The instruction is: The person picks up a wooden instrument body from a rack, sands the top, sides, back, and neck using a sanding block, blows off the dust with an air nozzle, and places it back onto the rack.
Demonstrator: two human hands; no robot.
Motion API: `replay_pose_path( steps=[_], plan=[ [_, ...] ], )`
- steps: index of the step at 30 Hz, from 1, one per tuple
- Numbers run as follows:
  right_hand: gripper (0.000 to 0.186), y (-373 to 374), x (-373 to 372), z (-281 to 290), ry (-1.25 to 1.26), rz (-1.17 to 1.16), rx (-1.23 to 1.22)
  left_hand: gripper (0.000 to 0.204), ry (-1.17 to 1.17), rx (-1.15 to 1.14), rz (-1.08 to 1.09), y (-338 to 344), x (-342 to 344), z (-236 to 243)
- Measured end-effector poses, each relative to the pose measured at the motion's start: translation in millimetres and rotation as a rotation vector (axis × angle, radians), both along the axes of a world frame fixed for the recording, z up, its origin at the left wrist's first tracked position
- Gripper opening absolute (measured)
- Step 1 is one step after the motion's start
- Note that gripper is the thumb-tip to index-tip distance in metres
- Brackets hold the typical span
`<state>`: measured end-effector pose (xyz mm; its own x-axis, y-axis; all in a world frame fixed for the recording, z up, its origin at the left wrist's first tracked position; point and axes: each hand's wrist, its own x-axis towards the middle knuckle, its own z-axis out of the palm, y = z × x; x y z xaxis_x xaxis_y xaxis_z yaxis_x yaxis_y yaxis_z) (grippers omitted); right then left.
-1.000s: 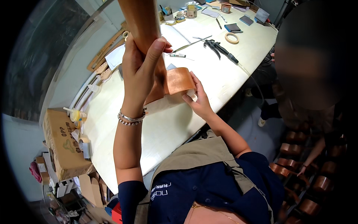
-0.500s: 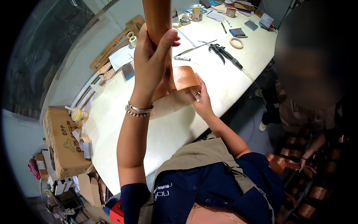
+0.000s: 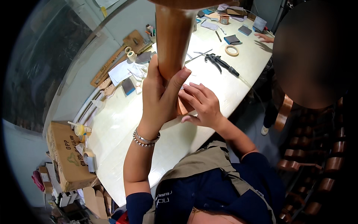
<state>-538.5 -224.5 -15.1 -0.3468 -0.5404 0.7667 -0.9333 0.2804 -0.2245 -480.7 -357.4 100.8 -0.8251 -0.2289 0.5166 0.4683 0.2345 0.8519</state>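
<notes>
My left hand [image 3: 162, 97], with silver bracelets at the wrist, wraps round a glossy brown wooden instrument [image 3: 173, 41], ukulele-like in shape. It stands upright close to my view, its upper end running out of the picture. Below the grip, a small orange-brown lower part [image 3: 182, 107] shows between my hands; the rest is hidden. My right hand [image 3: 205, 104] is beside that lower part, fingers stretched and apart, the thumb below. Whether its fingertips touch the wood is unclear.
On the white table [image 3: 115, 149] lie a black air blow gun [image 3: 220, 62] with a hose, a tape roll [image 3: 231, 50] and sanding blocks [image 3: 128, 86]. A cardboard box [image 3: 71, 156] stands left. Another person's hand [image 3: 264, 38] is at the far right edge, above racked brown wooden instruments [image 3: 332, 160].
The wooden instrument has turned and come nearer my view. My right hand has let go of its curved lower part and spread its fingers. The other person's hand is now at the table.
</notes>
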Motion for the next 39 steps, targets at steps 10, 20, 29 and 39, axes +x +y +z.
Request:
replay_pose_path(
  steps=[10,20,29,39],
  plan=[
    [0.037,14,-70,-3,-0.016,-0.055,0.084,0.025,0.245,0.030,-0.037,-81,45,-15],
    [0.066,-62,-119,-216,-0.225,0.120,0.393,0.029,0.162,0.695,1.177,-140,212,-107],
    [0.033,-104,-98,-177,-0.421,0.325,0.110,0.019,0.288,0.929,1.116,-119,240,-147],
    [0.051,-56,18,-162,-0.188,0.812,0.221,0.034,0.261,1.052,0.796,-139,209,-104]
  ],
)
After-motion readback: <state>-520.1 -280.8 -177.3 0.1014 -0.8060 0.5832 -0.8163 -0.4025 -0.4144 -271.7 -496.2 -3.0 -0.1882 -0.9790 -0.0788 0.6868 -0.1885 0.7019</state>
